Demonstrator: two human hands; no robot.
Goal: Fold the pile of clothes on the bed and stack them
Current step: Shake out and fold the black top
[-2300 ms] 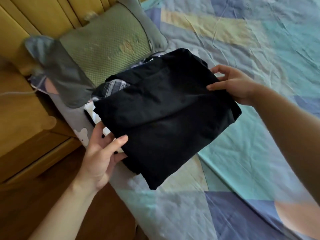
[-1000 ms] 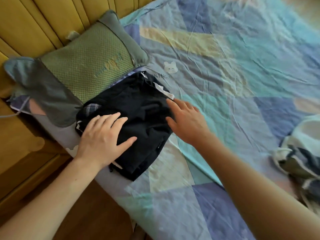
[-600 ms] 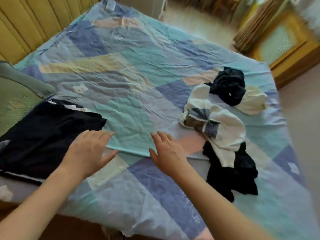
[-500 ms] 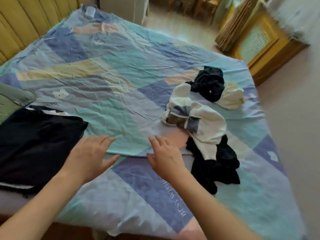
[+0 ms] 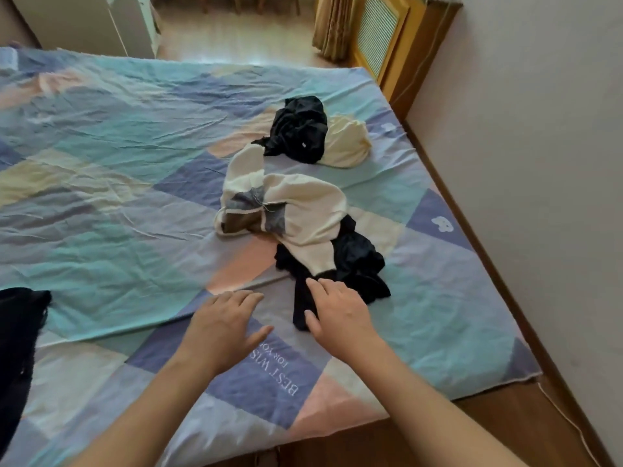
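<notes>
While both hands, left hand (image 5: 222, 332) and right hand (image 5: 340, 318), hover released, the black garment (image 5: 357, 264) underlies the cream sweater (image 5: 303, 210); pulling risks dragging both.

A single wide-angle view is given, taken from head height at the near edge of the bed (image 5: 135, 203) and tilted forward and down across it. Both forearms are seen entering from the bottom edge, close to the lens. The far floor (image 5: 236, 38) and a wall (image 5: 539, 163) on the right are taken in. Straight lines appear bowed near the borders, probably by the lens.
</notes>
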